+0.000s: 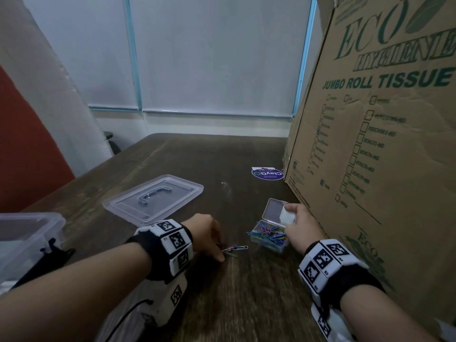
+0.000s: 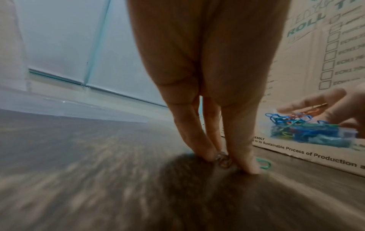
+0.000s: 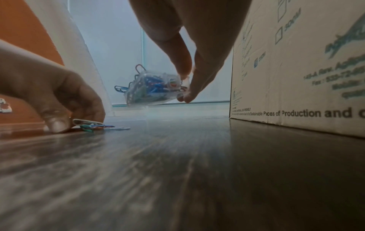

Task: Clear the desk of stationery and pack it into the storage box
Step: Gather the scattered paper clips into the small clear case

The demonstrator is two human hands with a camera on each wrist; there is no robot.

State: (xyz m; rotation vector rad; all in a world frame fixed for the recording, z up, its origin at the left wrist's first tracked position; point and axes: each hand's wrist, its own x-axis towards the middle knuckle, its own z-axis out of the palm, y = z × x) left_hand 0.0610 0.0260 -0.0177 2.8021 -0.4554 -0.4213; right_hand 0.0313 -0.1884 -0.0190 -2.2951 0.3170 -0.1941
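Several loose coloured paper clips (image 1: 234,249) lie on the dark wooden desk (image 1: 246,304). My left hand (image 1: 222,254) reaches down onto them, and its fingertips (image 2: 209,154) pinch a clip (image 2: 223,159) against the desk; a green clip (image 2: 263,162) lies just beside. My right hand (image 1: 287,218) grips a small clear case (image 1: 269,236) full of coloured clips, its hinged lid (image 1: 274,209) standing open. In the right wrist view the case (image 3: 154,89) looks tilted between thumb and fingers. The clear storage box (image 1: 27,230) sits at the left edge, its lid (image 1: 153,198) off beside it.
A big cardboard carton (image 1: 370,144) stands along the right side, close to my right hand. A round purple sticker (image 1: 267,174) lies further back on the desk. A black object (image 1: 53,253) leans at the storage box.
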